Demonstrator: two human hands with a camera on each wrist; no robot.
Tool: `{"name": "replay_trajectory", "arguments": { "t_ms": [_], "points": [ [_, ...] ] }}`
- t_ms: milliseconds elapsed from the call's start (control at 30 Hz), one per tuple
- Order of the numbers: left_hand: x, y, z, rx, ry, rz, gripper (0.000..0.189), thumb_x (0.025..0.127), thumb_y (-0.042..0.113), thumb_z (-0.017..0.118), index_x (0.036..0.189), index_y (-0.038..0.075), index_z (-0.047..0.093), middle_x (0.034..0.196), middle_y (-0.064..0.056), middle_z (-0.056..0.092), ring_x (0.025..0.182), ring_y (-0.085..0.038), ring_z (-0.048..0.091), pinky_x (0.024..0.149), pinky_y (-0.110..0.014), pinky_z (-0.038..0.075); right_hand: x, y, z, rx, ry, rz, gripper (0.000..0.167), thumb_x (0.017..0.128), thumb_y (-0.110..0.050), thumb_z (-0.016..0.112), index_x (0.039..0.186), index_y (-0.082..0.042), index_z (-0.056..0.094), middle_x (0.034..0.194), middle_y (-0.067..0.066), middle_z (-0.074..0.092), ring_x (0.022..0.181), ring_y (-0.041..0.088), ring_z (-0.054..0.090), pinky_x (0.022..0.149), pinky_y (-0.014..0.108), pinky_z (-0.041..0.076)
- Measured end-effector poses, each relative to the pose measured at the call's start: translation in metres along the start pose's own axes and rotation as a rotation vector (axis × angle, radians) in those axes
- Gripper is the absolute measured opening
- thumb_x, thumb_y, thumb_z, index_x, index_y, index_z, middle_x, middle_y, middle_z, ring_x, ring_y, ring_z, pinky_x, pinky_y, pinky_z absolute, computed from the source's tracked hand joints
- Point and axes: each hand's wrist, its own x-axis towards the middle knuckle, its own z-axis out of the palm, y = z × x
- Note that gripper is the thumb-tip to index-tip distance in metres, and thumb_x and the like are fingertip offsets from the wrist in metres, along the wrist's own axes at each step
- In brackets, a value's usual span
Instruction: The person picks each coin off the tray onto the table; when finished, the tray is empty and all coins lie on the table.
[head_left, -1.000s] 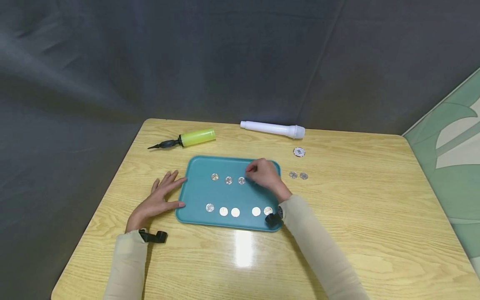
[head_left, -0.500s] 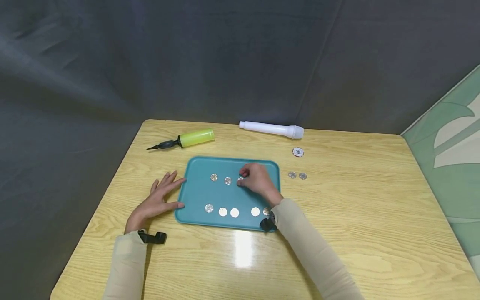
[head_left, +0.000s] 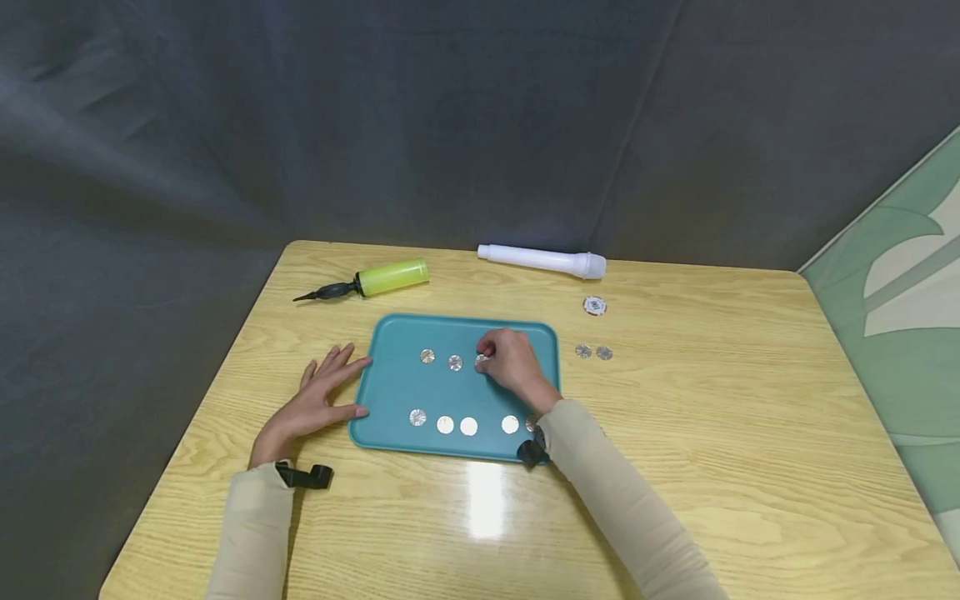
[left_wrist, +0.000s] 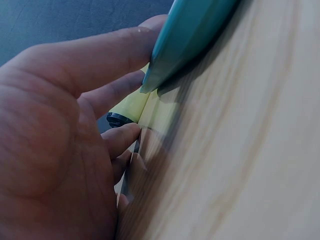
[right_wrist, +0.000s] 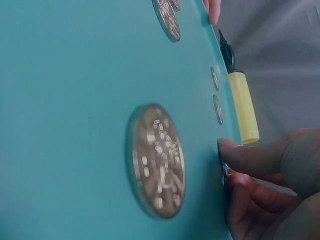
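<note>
A teal tray point(head_left: 397, 383) bears silver coins in two rows. In the far row my right hand point(head_left: 513, 362) pinches the rightmost coin point(head_left: 479, 363) between thumb and fingers, the coin low at the tray's surface. The right wrist view shows the thumb point(right_wrist: 250, 157) on one side of it, with much of the coin hidden. To its left lie two more coins, one of them a silver coin point(head_left: 455, 363). My left hand point(head_left: 315, 408) rests at the tray's left edge, fingers spread and fairly straight, index finger point(left_wrist: 100, 55) and thumb touching the rim.
In the near row are several coins, such as a coin point(head_left: 417, 417); my right wrist partly covers the last. Right of the tray lie two coins point(head_left: 594, 352) and a poker chip point(head_left: 595, 306). A yellow hand pump point(head_left: 393, 277) and white toy microphone point(head_left: 540, 258) lie behind.
My right hand has moved left and slightly down from beside the far row's rightmost coin and taken it between thumb and fingers. The left hand has stayed at the tray's edge.
</note>
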Motion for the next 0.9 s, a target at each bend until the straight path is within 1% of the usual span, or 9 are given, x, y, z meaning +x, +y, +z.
{"name": "replay_trajectory", "arguments": {
  "t_ms": [300, 400, 533, 667, 833, 900],
  "points": [
    [0.0003, -0.0006, -0.0001, 0.003, -0.005, -0.006, 0.080, 0.087, 0.031, 0.077, 0.156, 0.017, 0.039, 0.170, -0.017, 0.007, 0.158, -0.040, -0.008, 0.121, -0.065, -0.015, 0.0016, 0.0008, 0.0015, -0.019, -0.005, 0.004, 0.018, 0.076, -0.004, 0.085, 0.091, -0.004, 0.076, 0.082, 0.007, 0.071, 0.077, 0.018, 0.063, 0.073, 0.032, 0.053],
    [-0.0005, -0.0007, -0.0002, 0.000, 0.001, 0.002, 0.080, 0.087, 0.031, 0.078, 0.155, 0.016, 0.039, 0.170, -0.018, 0.008, 0.158, -0.041, -0.008, 0.121, -0.065, -0.015, 0.0023, 0.0011, 0.0014, -0.019, -0.004, 0.004, 0.018, 0.075, -0.006, 0.086, 0.090, -0.004, 0.076, 0.081, 0.007, 0.071, 0.076, 0.017, 0.063, 0.072, 0.031, 0.053],
    [-0.0009, -0.0016, 0.0006, -0.008, 0.009, 0.011, 0.081, 0.086, 0.032, 0.078, 0.155, 0.017, 0.040, 0.170, -0.017, 0.008, 0.158, -0.039, -0.007, 0.121, -0.064, -0.015, 0.0024, 0.0015, 0.0001, -0.027, 0.001, -0.001, 0.018, 0.073, -0.008, 0.088, 0.086, -0.005, 0.075, 0.078, 0.005, 0.070, 0.074, 0.016, 0.061, 0.072, 0.030, 0.052],
    [-0.0004, -0.0026, 0.0013, -0.012, 0.007, 0.013, 0.081, 0.086, 0.031, 0.079, 0.155, 0.017, 0.039, 0.170, -0.017, 0.008, 0.158, -0.039, -0.007, 0.121, -0.064, -0.015, 0.0018, 0.0024, -0.0017, -0.033, 0.005, -0.002, 0.019, 0.072, -0.011, 0.089, 0.079, -0.006, 0.072, 0.073, 0.002, 0.065, 0.072, 0.015, 0.057, 0.070, 0.028, 0.048],
    [-0.0003, -0.0019, 0.0006, -0.014, -0.004, 0.004, 0.083, 0.086, 0.031, 0.078, 0.156, 0.017, 0.038, 0.171, -0.016, 0.007, 0.158, -0.038, -0.009, 0.121, -0.064, -0.016, 0.0016, 0.0042, -0.0032, -0.017, -0.012, 0.031, 0.020, 0.073, -0.015, 0.090, 0.076, -0.007, 0.071, 0.071, 0.000, 0.061, 0.071, 0.014, 0.054, 0.067, 0.026, 0.043],
    [-0.0005, -0.0017, 0.0005, -0.018, -0.002, 0.011, 0.082, 0.086, 0.030, 0.078, 0.156, 0.016, 0.038, 0.170, -0.017, 0.006, 0.158, -0.040, -0.009, 0.120, -0.065, -0.016, 0.0014, 0.0050, -0.0033, -0.017, -0.018, 0.045, 0.020, 0.074, -0.016, 0.089, 0.077, -0.008, 0.071, 0.071, 0.000, 0.062, 0.070, 0.014, 0.054, 0.066, 0.025, 0.043]
  ]
}}
